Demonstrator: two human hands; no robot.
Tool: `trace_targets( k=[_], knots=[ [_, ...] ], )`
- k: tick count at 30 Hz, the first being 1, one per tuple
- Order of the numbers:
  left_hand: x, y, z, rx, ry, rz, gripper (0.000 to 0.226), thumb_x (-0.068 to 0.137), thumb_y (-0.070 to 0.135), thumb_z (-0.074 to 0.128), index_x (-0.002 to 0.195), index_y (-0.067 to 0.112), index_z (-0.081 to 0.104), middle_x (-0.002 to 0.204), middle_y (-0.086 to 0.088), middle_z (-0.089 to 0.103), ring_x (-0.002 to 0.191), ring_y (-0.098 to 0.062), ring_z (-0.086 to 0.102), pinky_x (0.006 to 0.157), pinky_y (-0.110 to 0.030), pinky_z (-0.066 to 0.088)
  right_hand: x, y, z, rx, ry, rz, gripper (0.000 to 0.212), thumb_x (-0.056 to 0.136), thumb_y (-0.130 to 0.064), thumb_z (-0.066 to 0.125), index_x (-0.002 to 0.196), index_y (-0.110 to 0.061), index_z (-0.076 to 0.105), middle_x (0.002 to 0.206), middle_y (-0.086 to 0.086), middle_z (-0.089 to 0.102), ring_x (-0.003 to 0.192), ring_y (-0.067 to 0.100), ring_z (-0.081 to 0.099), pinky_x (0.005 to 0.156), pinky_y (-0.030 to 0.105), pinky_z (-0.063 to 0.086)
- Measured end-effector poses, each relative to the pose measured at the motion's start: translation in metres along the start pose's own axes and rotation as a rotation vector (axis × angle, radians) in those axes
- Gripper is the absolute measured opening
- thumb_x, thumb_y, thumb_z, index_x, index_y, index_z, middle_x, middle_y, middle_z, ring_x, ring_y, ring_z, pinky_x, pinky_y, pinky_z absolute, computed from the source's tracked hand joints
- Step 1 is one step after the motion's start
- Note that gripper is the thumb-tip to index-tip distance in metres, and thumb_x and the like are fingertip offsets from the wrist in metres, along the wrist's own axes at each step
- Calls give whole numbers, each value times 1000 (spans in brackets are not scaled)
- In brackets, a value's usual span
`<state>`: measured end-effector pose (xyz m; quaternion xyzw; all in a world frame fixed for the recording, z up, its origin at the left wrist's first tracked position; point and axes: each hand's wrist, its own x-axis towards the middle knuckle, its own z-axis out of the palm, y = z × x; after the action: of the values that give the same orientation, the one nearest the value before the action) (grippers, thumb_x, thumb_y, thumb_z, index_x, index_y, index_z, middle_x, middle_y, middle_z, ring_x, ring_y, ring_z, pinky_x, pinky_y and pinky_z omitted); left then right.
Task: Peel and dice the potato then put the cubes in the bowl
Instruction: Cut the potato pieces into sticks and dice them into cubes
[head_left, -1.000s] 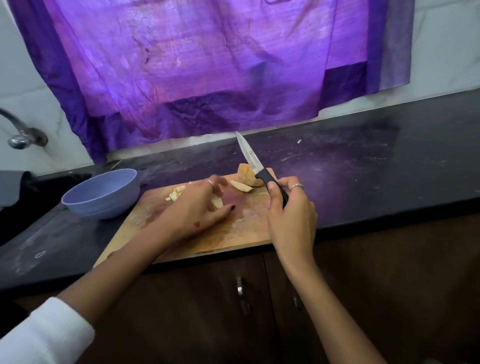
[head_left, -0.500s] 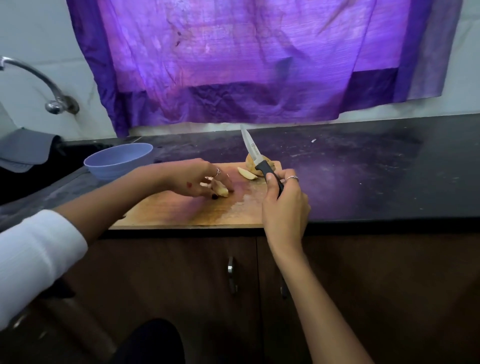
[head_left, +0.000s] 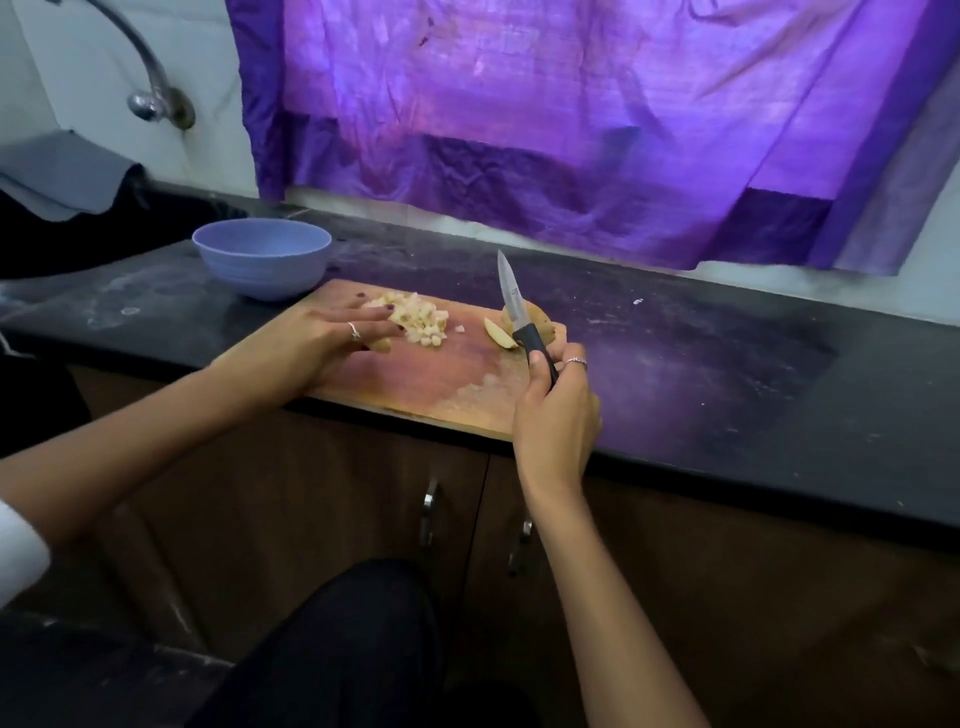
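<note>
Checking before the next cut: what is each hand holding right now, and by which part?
The right hand grips the black-handled paring knife by its handle, blade up. The left hand holds nothing, resting beside the pale potato cubes.

potato cubes (head_left: 418, 322): pale heap, board's far left | bowl (head_left: 262, 258): lilac, upright, beside board

I am getting a single view, from the camera worn on the head. It is looking forward and down at close range over the table (head_left: 727, 374), facing the wall and its purple cloth (head_left: 519, 130), and taking in the board (head_left: 415, 379), both forearms and the cupboard doors (head_left: 322, 519) below.
</note>
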<state>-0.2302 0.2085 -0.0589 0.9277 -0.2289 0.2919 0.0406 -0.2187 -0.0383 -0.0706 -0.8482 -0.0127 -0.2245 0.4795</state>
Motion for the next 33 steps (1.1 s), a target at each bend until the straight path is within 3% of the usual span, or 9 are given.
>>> trace_targets(
  k=[3,6,9,13,16,19,21,26,33],
  knots=[
    [-13,-7,-6,-196,-145,-129,43,90,36,53,127,16,62,135,-10,57,125,-27,53,104,-15,30,-3,-2,-4,-101,-64,-50,18,101,-29,43,113,-19,52,100,3,66,93,24,61,70,29,40],
    [-18,-10,-11,-307,-186,-258,83,79,81,35,136,23,53,134,3,57,118,-13,54,95,-17,35,-1,-8,1,-71,-3,-86,16,100,-32,45,106,-20,53,96,5,67,92,30,61,68,32,40],
    [-16,-13,-8,-329,-119,-369,71,81,66,56,136,20,54,130,0,61,110,-13,58,88,-20,40,-3,-28,4,81,98,-50,2,96,-30,50,95,-28,51,88,8,69,81,32,64,71,41,51],
    [-16,-20,-2,-362,-145,-359,63,82,52,64,134,16,56,135,1,57,119,-11,53,96,-22,39,-16,-51,1,88,-164,18,17,97,-16,51,97,-32,53,85,3,68,51,9,54,55,30,47],
    [-16,-21,3,-367,-101,-349,64,84,51,64,134,12,55,137,-3,56,123,-14,51,104,-25,38,-30,-66,10,-207,-326,-70,24,94,-22,55,114,-37,56,107,-1,63,75,9,57,68,27,43],
    [-18,-22,8,-354,-54,-362,62,84,51,65,133,13,57,131,-2,60,119,-13,53,96,-20,37,-43,-83,25,-526,-335,-153,39,94,-31,58,132,-32,54,120,-5,62,103,18,58,89,32,47],
    [-18,-22,9,-358,-39,-384,60,84,52,64,131,15,58,127,-2,62,114,-14,55,91,-22,38,-43,-98,35,-639,-327,-183,39,95,-36,56,133,-31,54,114,0,65,96,20,60,84,38,50],
    [-20,-17,8,-408,-27,-425,59,82,53,63,128,16,60,120,-3,65,108,-15,57,94,-32,47,-35,-116,51,-747,-378,-223,38,94,-36,56,132,-33,53,114,1,63,98,21,60,78,31,47],
    [-17,-15,6,-419,-75,-497,66,81,54,65,134,17,54,130,-2,60,118,-15,53,98,-28,41,-32,-129,50,-862,-400,-280,34,95,-36,54,127,-26,55,101,0,58,86,22,56,67,30,42]
  ],
)
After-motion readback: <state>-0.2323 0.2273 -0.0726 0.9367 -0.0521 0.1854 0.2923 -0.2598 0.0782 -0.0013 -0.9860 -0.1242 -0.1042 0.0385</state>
